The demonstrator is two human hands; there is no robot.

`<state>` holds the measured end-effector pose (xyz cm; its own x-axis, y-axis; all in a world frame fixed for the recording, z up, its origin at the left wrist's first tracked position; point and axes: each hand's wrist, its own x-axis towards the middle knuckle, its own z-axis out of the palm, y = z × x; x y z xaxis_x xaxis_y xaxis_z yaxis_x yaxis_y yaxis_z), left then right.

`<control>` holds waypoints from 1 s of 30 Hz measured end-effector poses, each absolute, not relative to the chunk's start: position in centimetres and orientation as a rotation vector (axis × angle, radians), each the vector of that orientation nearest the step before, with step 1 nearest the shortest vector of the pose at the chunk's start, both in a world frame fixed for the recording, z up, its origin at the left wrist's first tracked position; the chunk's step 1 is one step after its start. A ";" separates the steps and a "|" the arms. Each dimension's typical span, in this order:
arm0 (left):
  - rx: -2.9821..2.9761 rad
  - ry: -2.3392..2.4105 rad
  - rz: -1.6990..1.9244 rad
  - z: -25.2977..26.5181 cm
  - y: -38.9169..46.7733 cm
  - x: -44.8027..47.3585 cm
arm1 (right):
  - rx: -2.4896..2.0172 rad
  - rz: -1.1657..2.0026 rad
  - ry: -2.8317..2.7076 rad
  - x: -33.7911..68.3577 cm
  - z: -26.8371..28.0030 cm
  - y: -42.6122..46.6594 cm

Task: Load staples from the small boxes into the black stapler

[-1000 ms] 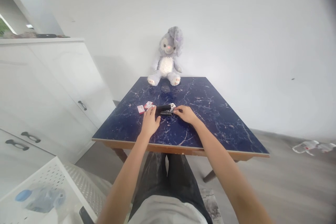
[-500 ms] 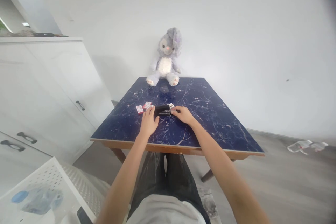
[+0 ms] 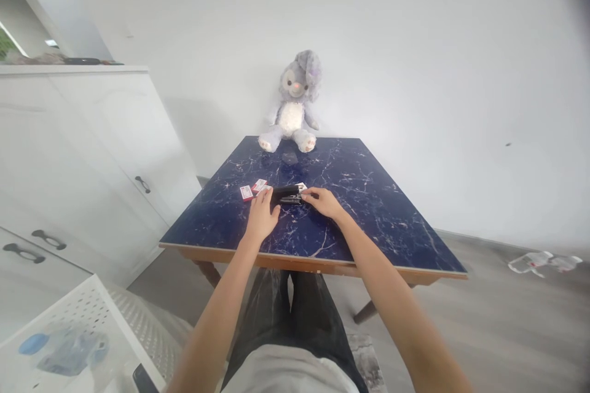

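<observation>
A black stapler [image 3: 286, 191] lies on the blue marbled table, its top arm raised apart from the metal tray below. My left hand [image 3: 262, 215] grips the stapler's left end, its thumb reaching toward the near side. At the other end my right hand [image 3: 322, 201] is closed, thumb and forefinger pinched together by the tray's tip. Whatever sits between those fingertips is too small to make out. Left of the stapler are small red-and-white boxes [image 3: 246, 193], one partly behind my left fingers. Another pale small box [image 3: 302, 185] shows just behind the stapler's right end.
A grey plush rabbit [image 3: 294, 104] sits at the back of the table [image 3: 369, 215] against the wall. White cabinets [image 3: 92, 135] stand on the left, with a white perforated basket [image 3: 99, 295] in front. Clear plastic bottles [image 3: 530, 261] lie on the floor at right.
My right fingertips have shifted very slightly at the stapler's right end, and the thin piece near them shows less. My left hand keeps its place. The view has moved slightly.
</observation>
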<state>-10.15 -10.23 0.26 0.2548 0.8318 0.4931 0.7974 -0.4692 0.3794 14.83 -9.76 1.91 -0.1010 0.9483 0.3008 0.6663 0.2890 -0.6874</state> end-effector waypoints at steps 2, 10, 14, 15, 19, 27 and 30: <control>2.442 1.589 1.016 0.3 -10.2 -10.2 | -1.462 0.509 -1.850 14.8 2.1 -9.8; 2.457 1.588 1.017 0.6 -10.5 -10.1 | -1.425 0.436 -1.884 14.3 2.1 -9.9; 2.409 1.619 1.082 1.1 -10.7 -10.1 | -1.531 0.402 -1.678 15.1 2.8 -9.8; 2.360 1.663 1.111 1.2 -10.7 -10.1 | -1.608 0.360 -1.593 15.5 2.9 -9.8; 2.216 1.805 1.163 1.7 -10.9 -10.1 | -1.868 0.200 -1.530 15.7 3.2 -9.9; 2.237 1.821 1.190 1.3 -11.3 -8.8 | -1.863 -0.044 -1.882 9.5 3.3 -12.1; 2.166 1.819 1.167 1.4 -11.3 -8.8 | -1.681 -0.104 -2.054 8.5 3.2 -12.3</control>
